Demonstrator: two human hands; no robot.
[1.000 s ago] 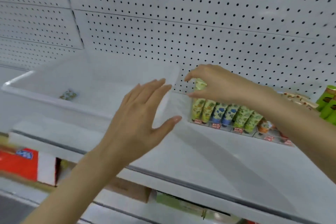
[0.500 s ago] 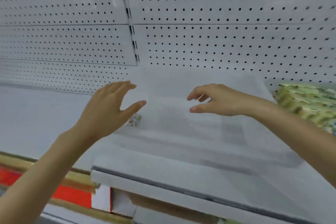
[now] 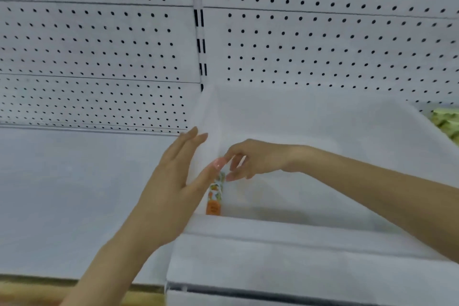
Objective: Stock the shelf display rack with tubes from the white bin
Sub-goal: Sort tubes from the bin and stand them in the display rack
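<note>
Orange-capped tube (image 3: 214, 196): upright, orange end down, in near-left corner of white bin (image 3: 298, 243).
Left hand (image 3: 171, 181): fingers straight, bracing bin wall.
Right hand (image 3: 250, 159): fingers curled at tube top, grip unclear.
Pinch firmly, lift straight up.

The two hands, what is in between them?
In the head view, a patterned tube with an orange end stands between the left hand and the right hand, inside the white bin near its left wall.

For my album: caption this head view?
Right hand reaches for a tube standing in the white bin; open left hand at its side.
</note>
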